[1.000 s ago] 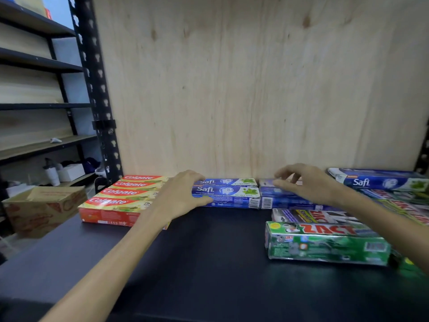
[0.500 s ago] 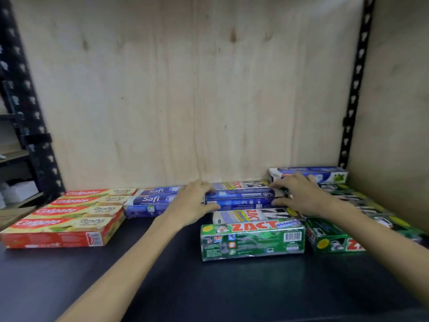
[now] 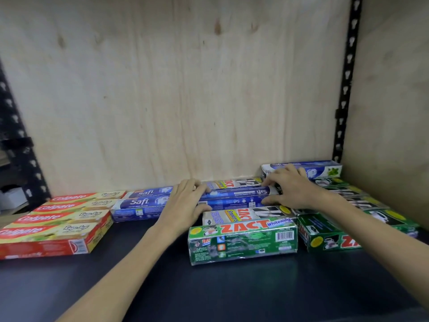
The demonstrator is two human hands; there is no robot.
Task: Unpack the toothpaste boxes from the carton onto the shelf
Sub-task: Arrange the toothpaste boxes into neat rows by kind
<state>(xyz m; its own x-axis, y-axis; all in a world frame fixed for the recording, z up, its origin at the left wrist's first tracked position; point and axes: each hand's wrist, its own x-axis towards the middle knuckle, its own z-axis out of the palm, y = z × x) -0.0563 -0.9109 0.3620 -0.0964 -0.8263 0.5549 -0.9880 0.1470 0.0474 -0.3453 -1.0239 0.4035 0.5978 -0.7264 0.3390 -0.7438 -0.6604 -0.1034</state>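
On the dark shelf [image 3: 162,287], two blue Safi boxes [image 3: 234,197] are clasped endwise; the left hand [image 3: 185,203] is curled on their left end; the right hand [image 3: 292,189] is curled round their right end, both forearms outstretched.

hands [image 3: 236,196] on blue Safi boxes [image 3: 234,197]

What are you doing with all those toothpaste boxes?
A person is lining up toothpaste boxes on a dark shelf. The left hand and right hand grip the two ends of the blue boxes in the middle row. Red boxes lie flat on the left, green ones in front and right.
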